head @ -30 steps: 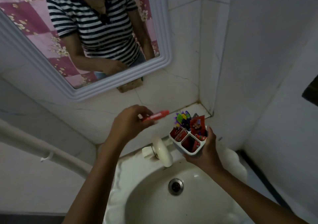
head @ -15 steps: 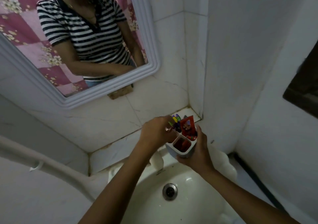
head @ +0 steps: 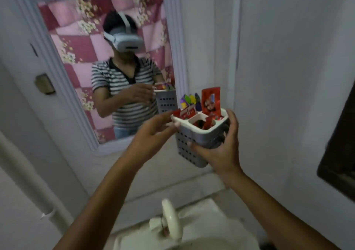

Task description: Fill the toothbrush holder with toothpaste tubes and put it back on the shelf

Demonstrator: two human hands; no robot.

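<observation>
The grey perforated toothbrush holder [head: 194, 140] with a white divided rim is held up in front of the wall, beside the mirror. Red toothpaste tubes [head: 211, 100] and colourful toothbrush heads [head: 189, 99] stick out of its compartments. My right hand [head: 221, 151] grips the holder from below and from its right side. My left hand [head: 151, 134] touches the holder's left rim with its fingertips and holds no tube.
A white-framed mirror [head: 107, 72] hangs on the wall at left and reflects a person in a striped shirt. A cream tap [head: 170, 219] and the basin rim [head: 201, 236] lie below. A dark frame [head: 340, 144] sits on the right wall.
The red tube left my left hand and went into the holder. Both hands then lifted the holder well above the sink, up beside the mirror.
</observation>
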